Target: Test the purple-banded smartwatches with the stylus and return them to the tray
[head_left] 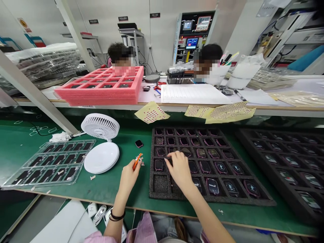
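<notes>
My left hand (131, 172) is closed around an orange tool (137, 161), above the green table beside small pale scraps. My right hand (178, 167) is over a black foam tray (162, 184) of watch-like devices, its fingers bent down at a compartment in the left part; what lies under the fingertips is hidden. A watch (159, 165) sits in the compartment left of that hand, and the compartment in front of it holds nothing. One small black watch face (139, 143) lies on the table beyond my left hand.
A white fan (101, 157) stands left of my left hand, beside a clear plastic tray (87, 145) of black parts. Another foam tray (265, 172) is at the right. A shelf edge (177, 107) with pink foam (101, 98) crosses ahead; two people sit beyond.
</notes>
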`<action>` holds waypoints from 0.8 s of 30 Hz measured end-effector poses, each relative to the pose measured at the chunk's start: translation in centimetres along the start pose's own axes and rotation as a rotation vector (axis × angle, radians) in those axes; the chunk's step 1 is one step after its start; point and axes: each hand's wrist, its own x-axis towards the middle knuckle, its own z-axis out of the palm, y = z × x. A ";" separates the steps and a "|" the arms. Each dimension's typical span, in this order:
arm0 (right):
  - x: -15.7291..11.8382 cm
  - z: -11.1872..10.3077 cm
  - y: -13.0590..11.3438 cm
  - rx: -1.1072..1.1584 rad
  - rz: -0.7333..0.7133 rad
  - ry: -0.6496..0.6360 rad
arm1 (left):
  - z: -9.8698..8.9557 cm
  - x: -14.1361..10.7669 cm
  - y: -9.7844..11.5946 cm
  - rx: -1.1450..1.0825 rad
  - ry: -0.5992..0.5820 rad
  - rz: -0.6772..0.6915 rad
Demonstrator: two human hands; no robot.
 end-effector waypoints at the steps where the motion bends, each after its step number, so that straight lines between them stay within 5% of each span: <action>1: -0.1 -0.2 0.8 -0.096 0.014 0.017 | -0.1 0.1 -0.3 0.048 -0.003 -0.011; 4: -0.4 0.0 2.8 -0.254 0.023 0.009 | -0.3 0.4 -0.9 0.143 0.004 -0.057; 8: -0.7 0.8 3.8 -0.140 0.063 -0.045 | -0.4 0.3 -0.6 0.039 0.031 -0.115; 14: -0.4 0.1 2.8 0.566 0.169 -0.113 | 1.5 -1.3 2.8 -0.379 -0.232 0.090; 19: 0.3 -2.3 1.1 1.330 0.392 -0.088 | 3.3 -2.4 6.3 -0.721 -0.551 0.000; 24: 0.7 -3.7 -0.3 1.770 0.512 -0.153 | 3.7 -2.5 8.1 -0.771 -0.639 0.004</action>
